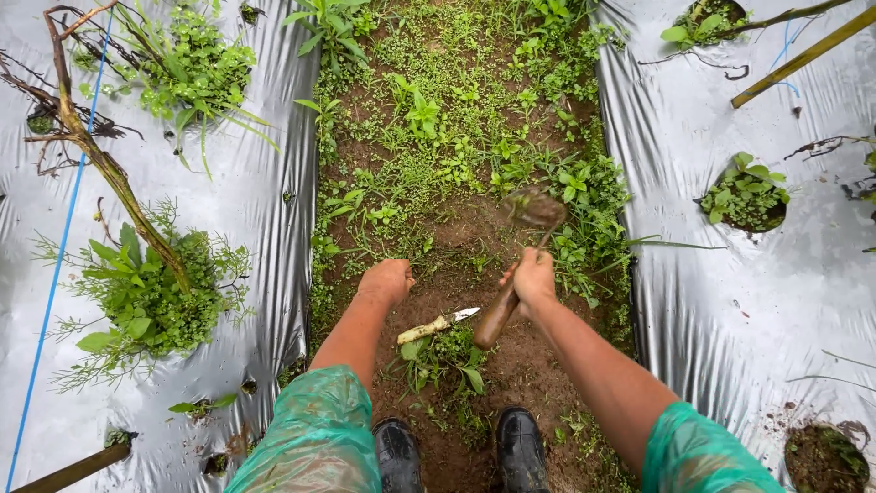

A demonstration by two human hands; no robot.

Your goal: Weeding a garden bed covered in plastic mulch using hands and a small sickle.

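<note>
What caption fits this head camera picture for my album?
Right hand swings a small hoe over a weedy furrow; left hand touches soil.

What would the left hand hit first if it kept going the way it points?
The left hand is a closed fist pointing up the furrow and down. Straight on, it would likely meet bare soil first, then the low weeds beyond. Depth is hard to judge; nothing else lies in that line.

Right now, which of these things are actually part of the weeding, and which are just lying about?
In use:
right hand, gripping the hoe
left hand, down on the soil
weeds

Lying about:
knife on the soil
silver sheets
dead stalk
bamboo poles
blue string
</note>
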